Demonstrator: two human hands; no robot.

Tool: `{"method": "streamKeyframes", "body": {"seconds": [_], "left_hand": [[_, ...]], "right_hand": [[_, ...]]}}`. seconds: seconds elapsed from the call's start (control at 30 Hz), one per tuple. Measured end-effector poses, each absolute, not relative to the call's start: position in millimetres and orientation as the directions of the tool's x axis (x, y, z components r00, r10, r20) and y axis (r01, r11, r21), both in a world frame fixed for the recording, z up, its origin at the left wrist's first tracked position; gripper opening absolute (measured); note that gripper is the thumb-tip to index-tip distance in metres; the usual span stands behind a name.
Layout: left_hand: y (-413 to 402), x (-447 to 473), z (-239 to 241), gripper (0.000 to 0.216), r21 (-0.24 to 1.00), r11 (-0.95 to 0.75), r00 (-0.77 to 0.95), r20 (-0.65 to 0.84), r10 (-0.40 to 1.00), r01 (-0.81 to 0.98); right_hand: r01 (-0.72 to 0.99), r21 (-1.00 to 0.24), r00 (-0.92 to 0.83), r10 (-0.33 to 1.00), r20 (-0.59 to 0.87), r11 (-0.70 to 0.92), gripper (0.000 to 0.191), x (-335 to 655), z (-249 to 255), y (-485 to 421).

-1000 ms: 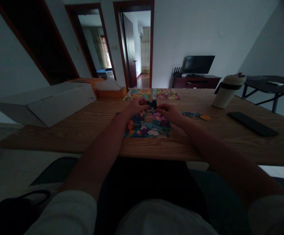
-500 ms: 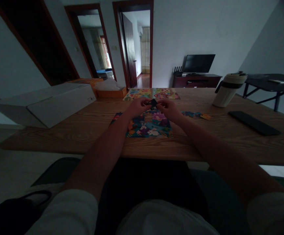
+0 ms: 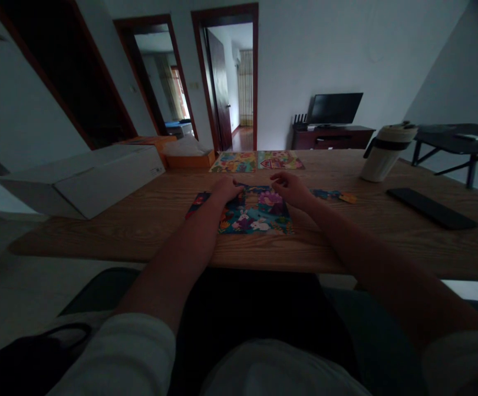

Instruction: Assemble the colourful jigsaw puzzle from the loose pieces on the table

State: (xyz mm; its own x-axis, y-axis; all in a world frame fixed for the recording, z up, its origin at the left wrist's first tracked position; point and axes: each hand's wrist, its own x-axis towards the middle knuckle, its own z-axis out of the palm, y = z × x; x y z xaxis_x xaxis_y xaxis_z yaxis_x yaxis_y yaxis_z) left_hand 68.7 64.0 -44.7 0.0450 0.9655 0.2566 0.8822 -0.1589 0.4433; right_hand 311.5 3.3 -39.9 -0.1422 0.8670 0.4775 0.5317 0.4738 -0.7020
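Rabbit-patterned puzzle (image 3: 259, 217) flat by the near edge of the desk (image 3: 115, 234), about mid-length; my left grip (image 3: 225, 189) is down at its far left part, whether pinching a piece I cannot tell, my right grip (image 3: 290, 188) loosely parted, nothing seen in it, by the far right corner. Dark flat case (image 3: 430, 208) toward the desk's right side, two bright picture sheets (image 3: 280, 160) along its far edge.

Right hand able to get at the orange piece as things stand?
Likely yes: between the right hand and the orange piece I see only flat blue pieces, nothing tall in the way.
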Motion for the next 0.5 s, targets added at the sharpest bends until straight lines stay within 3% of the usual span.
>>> {"method": "streamKeyframes", "body": {"seconds": [0.17, 0.33, 0.5], "left_hand": [[65.4, 64.7, -43.8, 0.015, 0.395, -0.283, 0.144, 0.345, 0.927, 0.874], [63.6, 64.4, -41.5, 0.033, 0.342, -0.402, 0.353, 0.199, 0.914, 0.85], [63.2, 65.5, -43.6, 0.034, 0.449, -0.385, 0.366, 0.132, 0.921, 0.806]], "right_hand": [[0.566, -0.676, -0.152, 0.865, 0.478, 0.473, 0.022, 314.2, -38.8, 1.2], [0.573, -0.67, -0.168, 0.868, 0.467, 0.471, 0.021, 318.4, -37.2, -3.7], [0.604, -0.646, -0.17, 0.867, 0.468, 0.467, 0.017, 320.8, -35.9, -5.6]]}}
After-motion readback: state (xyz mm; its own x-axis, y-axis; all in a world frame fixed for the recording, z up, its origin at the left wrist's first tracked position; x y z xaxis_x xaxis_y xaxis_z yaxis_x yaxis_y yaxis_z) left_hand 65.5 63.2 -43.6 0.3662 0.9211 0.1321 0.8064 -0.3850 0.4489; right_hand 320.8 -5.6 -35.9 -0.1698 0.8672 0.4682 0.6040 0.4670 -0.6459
